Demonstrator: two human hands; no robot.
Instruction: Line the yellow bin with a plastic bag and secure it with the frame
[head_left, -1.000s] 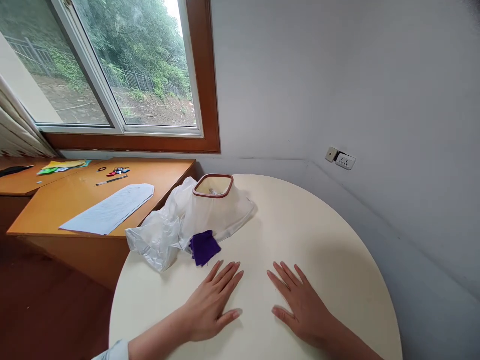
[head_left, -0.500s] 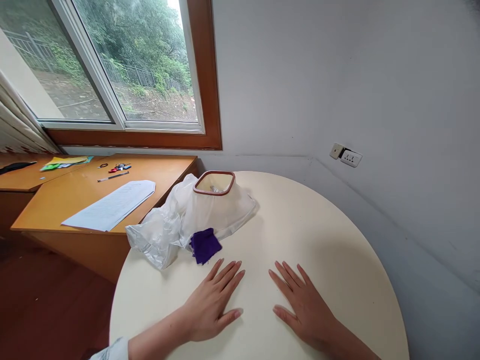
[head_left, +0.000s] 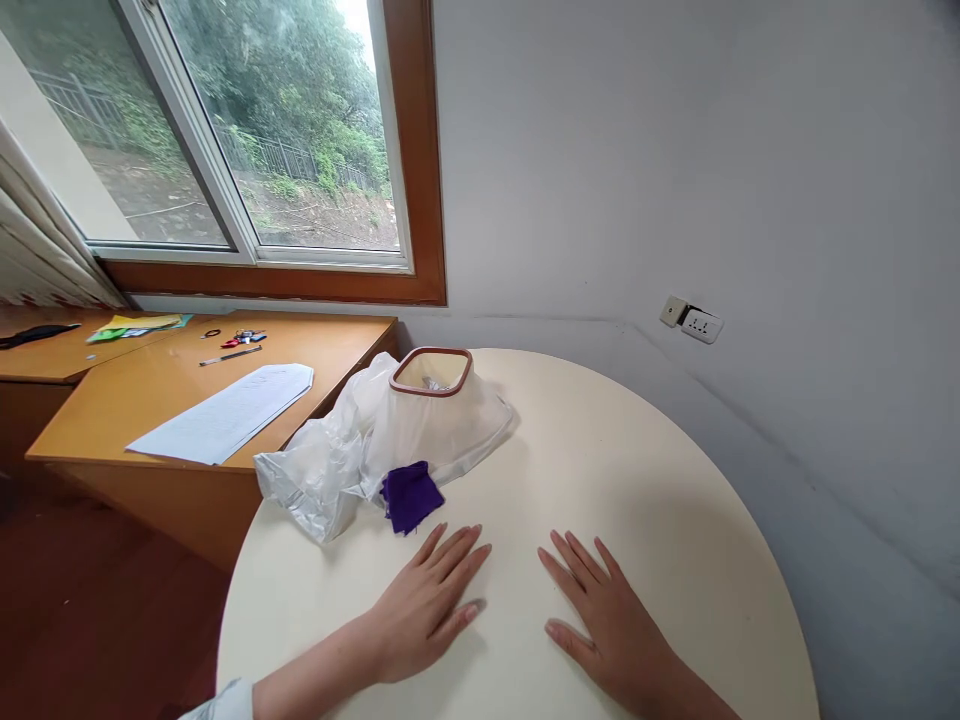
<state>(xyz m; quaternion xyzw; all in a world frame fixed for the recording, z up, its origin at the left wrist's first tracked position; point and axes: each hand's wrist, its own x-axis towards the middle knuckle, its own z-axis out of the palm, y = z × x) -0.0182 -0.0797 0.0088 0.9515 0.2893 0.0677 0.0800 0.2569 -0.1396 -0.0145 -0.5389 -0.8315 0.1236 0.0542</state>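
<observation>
1. Since the last earlier frame, the left hand (head_left: 420,610) has drawn its thumb nearer to its forefinger; the right hand (head_left: 611,615) shows hardly any shift, and the purple cloth (head_left: 412,497) lies where it did.
2. Left hand: palm down over the round cream bench (head_left: 600,440), fingers stretched out flat and slightly fanned. A shadow shows beside its thumb. Its little finger ends just short of the purple cloth, without touching it.
3. Right hand: also palm down at the bench, fingers straight and spread, thumb angled out towards the left hand. The two hands are apart, with bare bench top between them.
4. Purple cloth: a small folded piece with frayed edges, on the bench beyond the left hand, against the front of the white plastic bag (head_left: 319,475).
5. White plastic bag: crumpled, spread to the left of and around a square-mouthed container with a reddish-brown rim (head_left: 431,392). Something shiny sits inside; it is too small to name.
6. Left of the bench, a wooden side bench (head_left: 330,345) carries printed sheets (head_left: 232,410), a pen (head_left: 230,356) and yellow and green papers (head_left: 139,325).
7. Behind are a brown-framed window (head_left: 300,130) and, farther right, a wall socket (head_left: 702,325).
</observation>
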